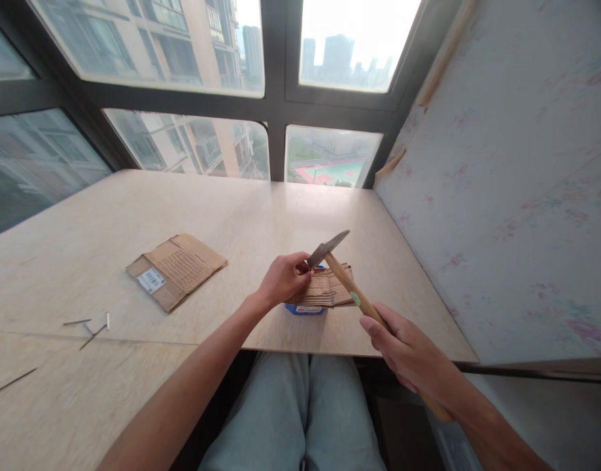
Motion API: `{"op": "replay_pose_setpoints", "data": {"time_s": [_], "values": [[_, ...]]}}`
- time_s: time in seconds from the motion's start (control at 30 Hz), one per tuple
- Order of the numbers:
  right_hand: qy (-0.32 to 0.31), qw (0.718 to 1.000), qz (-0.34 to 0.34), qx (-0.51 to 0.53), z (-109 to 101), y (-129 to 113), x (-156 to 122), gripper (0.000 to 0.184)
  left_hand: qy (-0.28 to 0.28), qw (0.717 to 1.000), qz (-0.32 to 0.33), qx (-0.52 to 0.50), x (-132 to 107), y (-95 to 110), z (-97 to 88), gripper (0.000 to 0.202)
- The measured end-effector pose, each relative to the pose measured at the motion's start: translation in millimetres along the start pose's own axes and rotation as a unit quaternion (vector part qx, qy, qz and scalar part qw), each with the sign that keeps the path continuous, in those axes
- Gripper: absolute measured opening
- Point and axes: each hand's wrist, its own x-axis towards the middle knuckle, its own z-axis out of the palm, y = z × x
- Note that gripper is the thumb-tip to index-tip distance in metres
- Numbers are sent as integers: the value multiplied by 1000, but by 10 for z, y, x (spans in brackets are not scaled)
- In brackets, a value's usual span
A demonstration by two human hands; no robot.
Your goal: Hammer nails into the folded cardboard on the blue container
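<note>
My right hand [409, 353] is closed round the wooden handle of a hammer [349, 286], whose metal head [326, 248] is raised just above a stack of cardboard pieces [329, 291]. The stack rests on a small blue object [305, 309] near the table's front edge. My left hand [284, 277] sits at the stack's left side, fingers pinched together right under the hammer head; what they pinch is too small to make out.
A flattened cardboard piece with a barcode label [175, 269] lies to the left on the pale table [231, 216]. Several long nails [91, 327] lie at the left front. A wall panel [501, 196] closes off the right side; windows stand behind.
</note>
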Motion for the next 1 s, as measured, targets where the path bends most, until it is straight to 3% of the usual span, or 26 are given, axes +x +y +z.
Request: {"op": "replay_pose_setpoints", "data": {"time_s": [0.17, 0.37, 0.5, 0.67, 1.0], "values": [[44, 996, -68, -41, -18, 31, -4, 36, 9, 1000, -6, 8, -1, 1, -4, 1], [44, 984, -84, -150, -84, 22, 19, 36, -1, 1000, -16, -14, 13, 3, 1, 13], [66, 985, -90, -129, -92, 29, 17, 37, 4, 1000, -18, -5, 14, -2, 2, 10], [48, 989, -84, -114, -89, 8, 17, 32, -3, 1000, -13, -5, 17, 6, -3, 8], [-1, 1000, 15, 14, -21, 7, 13, 34, -4, 1000, 2, 2, 9, 2, -6, 5]]}}
